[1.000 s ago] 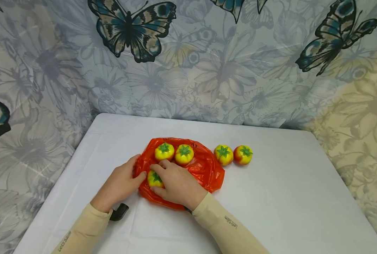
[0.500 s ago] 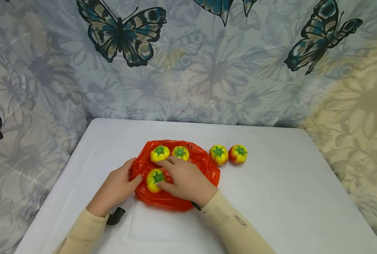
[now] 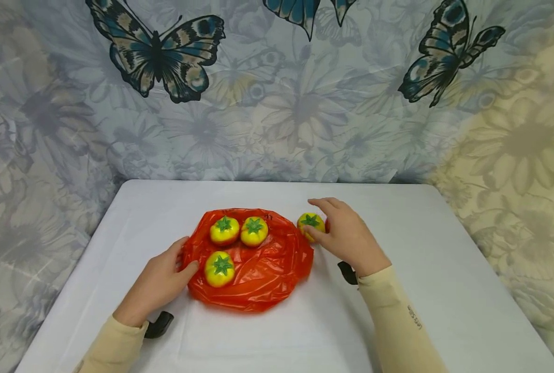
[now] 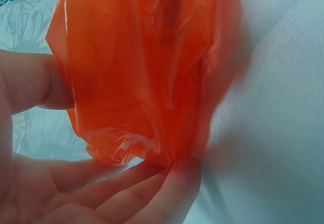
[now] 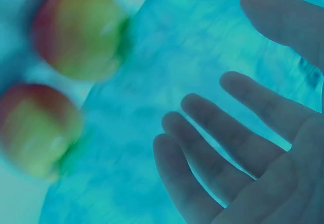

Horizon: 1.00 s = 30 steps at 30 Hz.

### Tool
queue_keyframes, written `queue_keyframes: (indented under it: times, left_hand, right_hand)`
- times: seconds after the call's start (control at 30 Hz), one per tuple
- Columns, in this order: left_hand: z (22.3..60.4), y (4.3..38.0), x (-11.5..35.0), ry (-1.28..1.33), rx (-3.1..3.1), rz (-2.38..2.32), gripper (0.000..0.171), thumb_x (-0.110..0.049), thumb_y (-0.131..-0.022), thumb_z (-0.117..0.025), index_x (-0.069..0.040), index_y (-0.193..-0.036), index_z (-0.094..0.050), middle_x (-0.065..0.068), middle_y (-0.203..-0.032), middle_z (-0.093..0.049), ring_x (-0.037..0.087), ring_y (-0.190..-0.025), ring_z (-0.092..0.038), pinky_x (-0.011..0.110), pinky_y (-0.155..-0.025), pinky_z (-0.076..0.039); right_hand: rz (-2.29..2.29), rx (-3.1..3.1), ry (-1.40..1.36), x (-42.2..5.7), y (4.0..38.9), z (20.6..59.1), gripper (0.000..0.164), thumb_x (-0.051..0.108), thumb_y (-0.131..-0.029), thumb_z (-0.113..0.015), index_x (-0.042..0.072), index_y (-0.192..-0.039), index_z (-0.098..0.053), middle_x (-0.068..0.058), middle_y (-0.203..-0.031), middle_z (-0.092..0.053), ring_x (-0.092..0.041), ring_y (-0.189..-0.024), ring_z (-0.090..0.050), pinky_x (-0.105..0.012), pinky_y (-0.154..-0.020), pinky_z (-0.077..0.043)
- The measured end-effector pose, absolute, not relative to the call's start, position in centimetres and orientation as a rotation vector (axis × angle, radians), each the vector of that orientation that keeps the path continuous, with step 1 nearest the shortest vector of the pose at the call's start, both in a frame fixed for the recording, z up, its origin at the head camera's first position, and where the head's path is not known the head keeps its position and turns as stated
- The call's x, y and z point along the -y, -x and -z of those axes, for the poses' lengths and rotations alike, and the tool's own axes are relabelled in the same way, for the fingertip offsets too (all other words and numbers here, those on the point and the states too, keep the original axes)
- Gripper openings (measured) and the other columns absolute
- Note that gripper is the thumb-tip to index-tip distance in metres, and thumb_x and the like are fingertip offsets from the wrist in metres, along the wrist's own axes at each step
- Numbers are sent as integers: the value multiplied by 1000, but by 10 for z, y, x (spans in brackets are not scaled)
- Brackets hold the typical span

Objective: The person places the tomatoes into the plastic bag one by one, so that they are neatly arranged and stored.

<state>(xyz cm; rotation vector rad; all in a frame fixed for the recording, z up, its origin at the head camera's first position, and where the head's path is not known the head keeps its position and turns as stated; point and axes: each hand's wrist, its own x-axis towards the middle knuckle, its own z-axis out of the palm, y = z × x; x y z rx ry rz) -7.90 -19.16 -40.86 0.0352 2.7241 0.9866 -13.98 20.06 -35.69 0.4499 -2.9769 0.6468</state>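
Observation:
A crumpled red plastic bag (image 3: 272, 269) lies spread open on the table. My left hand (image 3: 160, 280) holds its left rim; in the left wrist view the thumb and fingers lie on either side of the film. Inside the bag sit three round yellow-red fruits with green star-shaped leaf caps: a back-left fruit (image 3: 224, 235), a back-middle fruit (image 3: 254, 234) and a front fruit (image 3: 218, 277). Right of the bag, my right hand (image 3: 353, 238) hovers, fingers spread, over two more such fruits, an upper fruit (image 5: 76, 34) and a lower fruit (image 5: 35, 130); the head view mostly hides one.
A white cloth covers the table (image 3: 445, 290). Behind it stands a wall covering (image 3: 305, 103) printed with flowers and butterflies. A black strap piece (image 3: 159, 325) sits at the left wrist, another strap piece (image 3: 348, 273) at the right.
My right hand has left the front fruit in the bag and moved right to the fruits outside it. My left hand stays on the bag's rim. The head view has shifted slightly.

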Motion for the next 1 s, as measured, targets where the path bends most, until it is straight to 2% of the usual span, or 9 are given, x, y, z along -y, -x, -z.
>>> queue_keyframes:
  times: [0.1,0.17,0.3,0.67,1.0]
  left_hand:
    - [410,78,192,-32,-2726,-985,77,-38,-107,-60,-4,-169,-31,24,-162,-54,44,-144,-57,65,-113,-52]
    - [411,77,192,-27,-2726,-988,76,-38,-107,-60,-5,-169,-31,24,-161,-54,44,-145,-57,65,-113,-52]
    - [412,77,191,-33,-2733,-989,74,-37,-107,-60,-5,-169,-33,24,-160,-56,44,-144,-57,64,-113,-52]
    - [411,79,194,-25,-2735,-976,75,-38,-108,-60,-4,-169,-32,24,-159,-56,44,-144,-58,64,-112,-53]
    - [410,78,192,-47,-2740,-1015,73,-36,-108,-61,-5,-168,-34,24,-157,-58,44,-143,-59,63,-112,-54]
  right_hand:
    - [-657,3012,-356,-222,146,363,68,36,-97,-82,14,-156,-56,-14,-157,-58,-40,-138,-59,-62,-114,-51]
    - [-665,3038,-305,-234,149,368,69,36,-97,-81,13,-157,-55,-16,-160,-55,-43,-148,-50,-66,-121,-44]
    - [-679,3078,-237,-253,154,377,71,36,-97,-79,11,-158,-53,-19,-162,-52,-46,-150,-47,-67,-124,-39]
    - [-735,3108,-206,-260,160,391,72,37,-96,-81,10,-156,-55,-19,-161,-54,-46,-149,-49,-66,-123,-40]
    - [-707,3119,-188,-263,163,398,62,36,-97,-80,8,-149,-62,-22,-149,-63,-45,-136,-59,-65,-116,-49]
